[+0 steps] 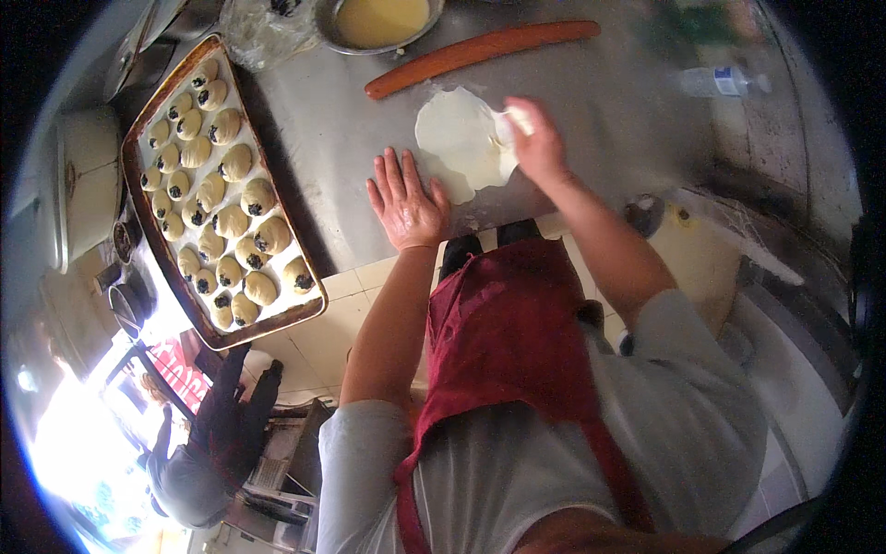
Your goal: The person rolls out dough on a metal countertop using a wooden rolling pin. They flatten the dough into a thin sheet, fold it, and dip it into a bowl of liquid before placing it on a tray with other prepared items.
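A thin, pale sheet of dough (460, 142) lies spread on the metal worktop in front of me. My right hand (536, 138) grips its right edge, where the dough is pulled up and bunched between the fingers. Palm down, my left hand (408, 201) rests on the worktop at the dough's lower left, fingers spread, holding nothing. Beyond the dough lies a long reddish-brown wooden rolling pin (481, 57).
On the left, a rimmed baking tray (315, 310) carries several rows of dough pieces with dark ends. A metal bowl of yellowish liquid (381, 21) and a plastic bag (266, 34) stand at the back. Right lies a plastic bottle (716, 82). Another person (201, 471) is at lower left.
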Tool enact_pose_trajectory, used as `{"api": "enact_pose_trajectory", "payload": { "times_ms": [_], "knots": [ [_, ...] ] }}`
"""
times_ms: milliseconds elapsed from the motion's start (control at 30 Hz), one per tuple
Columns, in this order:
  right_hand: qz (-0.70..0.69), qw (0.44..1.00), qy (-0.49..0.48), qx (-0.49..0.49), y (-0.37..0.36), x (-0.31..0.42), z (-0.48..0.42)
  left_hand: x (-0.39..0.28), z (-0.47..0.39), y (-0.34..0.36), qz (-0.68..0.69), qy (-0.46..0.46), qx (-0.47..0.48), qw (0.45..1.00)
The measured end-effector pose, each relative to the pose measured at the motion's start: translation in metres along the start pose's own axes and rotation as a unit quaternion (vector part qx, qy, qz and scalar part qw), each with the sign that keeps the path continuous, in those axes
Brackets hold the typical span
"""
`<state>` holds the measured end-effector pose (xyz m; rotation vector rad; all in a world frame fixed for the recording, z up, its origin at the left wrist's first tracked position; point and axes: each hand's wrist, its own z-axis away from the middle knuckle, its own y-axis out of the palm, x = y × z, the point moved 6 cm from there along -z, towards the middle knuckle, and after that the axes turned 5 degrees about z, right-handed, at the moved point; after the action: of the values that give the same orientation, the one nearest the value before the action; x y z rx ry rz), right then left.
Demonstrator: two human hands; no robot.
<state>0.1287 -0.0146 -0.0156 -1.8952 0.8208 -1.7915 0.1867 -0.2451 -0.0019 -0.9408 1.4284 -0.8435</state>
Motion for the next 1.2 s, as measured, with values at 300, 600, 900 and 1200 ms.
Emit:
{"api": "enact_pose_trajectory", "payload": {
  "times_ms": [300,600,900,1200],
  "knots": [
    [0.183,0.963,-0.185,-0.072,-0.006,0.062,0.007,0.003,0.002,-0.002,0.011,-0.006,0.002,1.0],
    [-0.117,0.99,0.082,0.0,0.014,0.099,0.013,0.008,0.006,-0.009,0.072,0.005,-0.041,0.997],
    [-0.439,0.893,0.079,0.062,-0.041,0.252,0.028,0.05,0.054,-0.05,0.445,-0.181,-0.043,0.876],
    [-0.583,0.8,0.074,0.12,-0.125,0.253,0.014,-0.041,0.006,-0.086,0.914,-0.208,0.065,0.342]
  ]
}}
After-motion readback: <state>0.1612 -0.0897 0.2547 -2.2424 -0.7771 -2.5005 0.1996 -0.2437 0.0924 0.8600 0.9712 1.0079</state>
